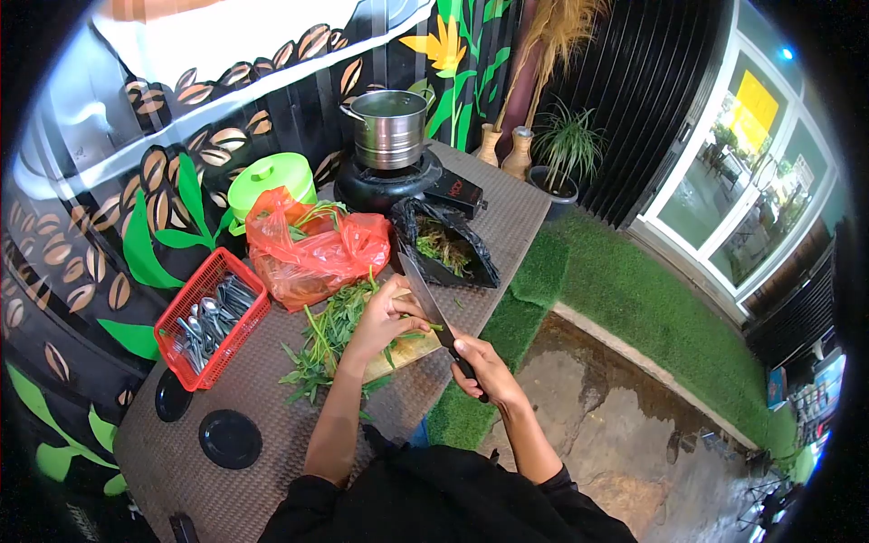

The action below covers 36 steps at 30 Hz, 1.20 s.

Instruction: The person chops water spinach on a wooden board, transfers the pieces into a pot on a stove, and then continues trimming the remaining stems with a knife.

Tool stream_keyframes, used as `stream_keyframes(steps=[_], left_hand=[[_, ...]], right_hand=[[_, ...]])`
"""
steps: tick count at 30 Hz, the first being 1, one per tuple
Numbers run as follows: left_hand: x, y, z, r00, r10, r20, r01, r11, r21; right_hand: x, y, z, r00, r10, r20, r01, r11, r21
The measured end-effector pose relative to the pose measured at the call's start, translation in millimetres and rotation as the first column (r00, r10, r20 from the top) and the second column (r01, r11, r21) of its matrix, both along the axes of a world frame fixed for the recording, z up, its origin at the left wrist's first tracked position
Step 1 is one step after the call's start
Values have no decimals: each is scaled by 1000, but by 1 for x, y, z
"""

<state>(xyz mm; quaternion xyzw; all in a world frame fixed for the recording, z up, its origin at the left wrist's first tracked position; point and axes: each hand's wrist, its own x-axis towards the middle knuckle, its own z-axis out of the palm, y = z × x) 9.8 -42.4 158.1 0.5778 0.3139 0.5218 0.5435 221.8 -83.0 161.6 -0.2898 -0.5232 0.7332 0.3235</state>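
With both hands taken as the clock's centre, a green stem (436, 327) is being pinched between the thumb and fingers of the left hand (389, 319). A black-handled knife (424, 294) is being gripped in the right hand (486, 370), fingers curled around the handle, its tip being aimed toward 11 o'clock; whether the stem is being touched by the blade cannot be told. A cutting board (407, 354) is being overlapped by leafy greens (330, 337) at 9 o'clock. More greens are being held in a red plastic bag (312, 258) at 10 o'clock, and stems in a black bag (477, 262) at 12. Farther toward 9, cutlery (211, 312) is being held by a red basket (237, 338).
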Motion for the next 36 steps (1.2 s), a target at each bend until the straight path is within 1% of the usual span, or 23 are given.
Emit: stream_keyframes(steps=[2, 6, 8, 9, 10, 11, 12, 13, 14, 15, 16, 17, 18, 19, 20, 22, 23, 24, 26, 29, 31, 34, 36], left_hand=[[3, -2, 5, 1000, 3, -8, -3, 1000, 3], [7, 0, -10, 1000, 17, -17, -17, 1000, 7], [11, 1, -9, 998, 34, 62, -35, 999, 14], [16, 1, -7, 998, 34, 61, -35, 999, 15], [24, 3, -4, 977, 211, 42, -215, 964, 156], [30, 4, -2, 923, 381, 51, -379, 878, 293], [33, 4, -3, 924, 379, 53, -377, 878, 294], [34, 2, -6, 844, 536, 26, -486, 742, 462], [36, -1, -12, 734, 679, 32, -549, 565, 616], [41, -9, -37, 732, 678, 67, -617, 617, 488], [48, -16, -45, 732, 678, 70, -617, 616, 490], [59, -21, -51, 820, 545, 177, -570, 806, 157], [68, -22, -52, 843, 429, 325, -393, 903, -174], [74, -17, -52, 825, 342, 450, -298, 940, -166], [75, -13, -52, 824, 344, 451, -299, 939, -169], [77, -12, -39, 618, 247, 746, -52, 960, -274], [70, -3, -57, 615, 173, 769, 8, 974, -225], [67, -2, -56, 614, 172, 770, 8, 975, -224], [64, 0, -54, 667, 95, 739, 63, 981, -183], [63, -2, -50, 679, 75, 730, 93, 978, -187], [63, -2, -50, 678, 68, 732, 99, 978, -183], [62, -2, -53, 686, 65, 724, 97, 979, -180], [62, -3, -53, 697, 66, 714, 92, 979, -181]], right_hand=[[0, -1, -1, 1000, -10, -11, 10, 1000, 2], [-3, -2, -7, 994, -101, 30, 101, 995, 9], [-4, 1, -10, 992, -125, 21, 125, 992, 5], [-2, 4, -11, 992, -124, 20, 124, 992, -1], [-1, 5, -11, 992, -127, 19, 127, 992, -7], [0, 5, -10, 985, -169, -24, 169, 986, -6], [0, 5, -9, 985, -172, -22, 172, 985, -5], [0, 5, -8, 973, -223, -55, 223, 975, 1], [0, 5, -7, 958, -271, -88, 273, 962, 5], [1, 4, -6, 953, -287, -95, 290, 957, 24], [1, 4, -6, 953, -287, -96, 290, 956, 27], [2, 4, -8, 947, -298, -119, 304, 952, 31], [2, 3, -10, 940, -309, -141, 317, 948, 32], [2, 2, -13, 941, -309, -140, 316, 948, 29], [1, 0, -15, 944, -300, -141, 306, 951, 30], [1, -3, -18, 947, -288, -139, 295, 955, 33], [1, -5, -20, 951, -282, -130, 291, 955, 60], [1, -6, -21, 953, -276, -121, 287, 954, 88], [5, -5, -21, 953, -265, -144, 281, 955, 100], [8, -4, -21, 963, -242, -117, 257, 957, 132], [10, -2, -26, 968, -230, -97, 247, 939, 239], [9, -1, -28, 965, -246, -91, 262, 922, 284], [9, -1, -29, 962, -248, -115, 270, 928, 258]])
